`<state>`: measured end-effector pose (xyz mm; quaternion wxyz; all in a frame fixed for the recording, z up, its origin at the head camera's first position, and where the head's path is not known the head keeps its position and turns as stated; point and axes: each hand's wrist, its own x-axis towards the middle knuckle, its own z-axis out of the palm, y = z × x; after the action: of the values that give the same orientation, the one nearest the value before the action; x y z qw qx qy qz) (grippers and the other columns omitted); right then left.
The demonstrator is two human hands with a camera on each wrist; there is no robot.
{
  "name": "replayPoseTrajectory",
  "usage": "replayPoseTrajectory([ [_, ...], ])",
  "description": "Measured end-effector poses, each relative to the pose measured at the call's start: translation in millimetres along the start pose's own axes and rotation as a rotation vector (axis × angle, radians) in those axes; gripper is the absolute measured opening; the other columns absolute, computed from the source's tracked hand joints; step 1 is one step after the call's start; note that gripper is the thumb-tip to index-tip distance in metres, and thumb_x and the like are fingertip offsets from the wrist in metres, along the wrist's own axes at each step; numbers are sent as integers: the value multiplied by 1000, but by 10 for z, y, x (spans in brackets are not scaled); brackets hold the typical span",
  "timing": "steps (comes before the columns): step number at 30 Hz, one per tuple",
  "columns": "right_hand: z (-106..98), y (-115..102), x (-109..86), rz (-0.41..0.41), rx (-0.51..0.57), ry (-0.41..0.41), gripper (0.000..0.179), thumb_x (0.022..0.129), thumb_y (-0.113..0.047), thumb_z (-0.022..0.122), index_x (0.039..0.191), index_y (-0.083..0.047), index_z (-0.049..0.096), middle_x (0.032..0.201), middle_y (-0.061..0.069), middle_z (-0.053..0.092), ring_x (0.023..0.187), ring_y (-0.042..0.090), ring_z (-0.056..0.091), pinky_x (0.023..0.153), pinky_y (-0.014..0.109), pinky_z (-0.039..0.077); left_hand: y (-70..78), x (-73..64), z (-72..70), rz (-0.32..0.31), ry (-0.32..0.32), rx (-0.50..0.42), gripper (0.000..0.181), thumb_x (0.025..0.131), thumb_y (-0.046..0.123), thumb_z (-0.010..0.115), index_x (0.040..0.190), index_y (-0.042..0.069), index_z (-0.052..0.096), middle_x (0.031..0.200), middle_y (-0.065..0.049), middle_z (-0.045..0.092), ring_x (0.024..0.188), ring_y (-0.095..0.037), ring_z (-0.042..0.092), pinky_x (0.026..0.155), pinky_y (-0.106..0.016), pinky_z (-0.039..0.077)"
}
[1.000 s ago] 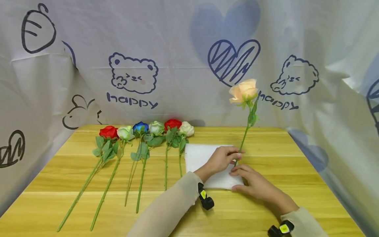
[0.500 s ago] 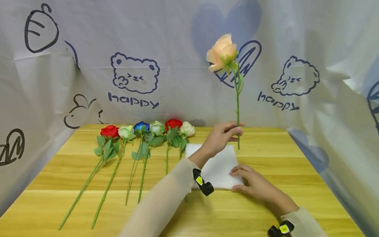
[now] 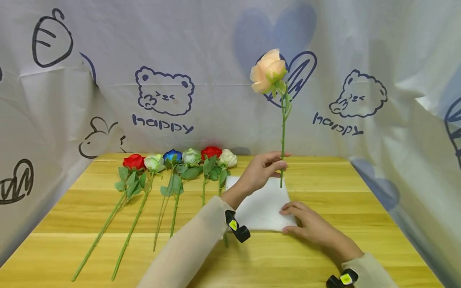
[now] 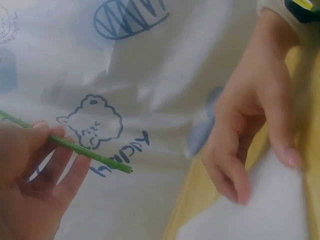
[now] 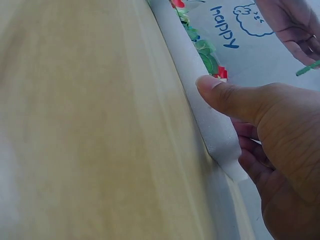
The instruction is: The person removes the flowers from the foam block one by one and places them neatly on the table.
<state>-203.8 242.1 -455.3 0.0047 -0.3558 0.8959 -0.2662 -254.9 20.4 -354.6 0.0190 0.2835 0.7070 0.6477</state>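
Upright above the white foam block (image 3: 261, 210), a peach rose (image 3: 268, 74) is pinched near the bottom of its stem by my left hand (image 3: 256, 175). The cut end of the green stem (image 4: 107, 161) sticks out below the fingers, apart from the foam, in the left wrist view. At the foam's front right corner, my right hand (image 3: 312, 225) holds the block. Its thumb (image 5: 215, 85) lies on the front edge, and its other fingers bend around the right side, partly hidden in the right wrist view.
Left of the foam, several roses lie in a row on the wooden table (image 3: 338, 192): red (image 3: 133, 161), pale green (image 3: 154, 162), blue (image 3: 172, 156), another red one (image 3: 211, 152) and white (image 3: 227, 158). A printed curtain (image 3: 216, 112) stands behind and beside the table.
The peach rose has been lifted from low at the foam, its stem end now in the air. Lately it has shifted slightly left and down. The right hand stays on the foam.
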Motion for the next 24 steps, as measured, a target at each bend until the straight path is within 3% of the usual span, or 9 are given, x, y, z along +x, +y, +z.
replayPoseTrajectory([
  [4,-1,-3,5,5,-1,-4,49,88,-45,70,121,-10,65,128,-2,54,121,22,51,102,47,42,-10,-48,-77,-9,6,47,32,100,16,56,131,11,63,109,-10,67,96,-13,64,80,-26,57],
  [11,-13,-20,8,12,-9,-4,49,87,-44,71,121,-9,65,128,-2,54,121,23,51,102,47,43,-23,-129,-203,-36,-3,86,33,100,17,57,132,9,62,112,-17,65,98,-17,64,80,-26,57],
  [24,-8,-31,4,11,-11,1,49,87,-42,72,122,-8,65,127,-2,54,121,23,51,103,47,42,-23,-255,-370,-39,14,137,33,99,15,59,132,9,62,107,-12,67,98,-26,65,77,-28,58],
])
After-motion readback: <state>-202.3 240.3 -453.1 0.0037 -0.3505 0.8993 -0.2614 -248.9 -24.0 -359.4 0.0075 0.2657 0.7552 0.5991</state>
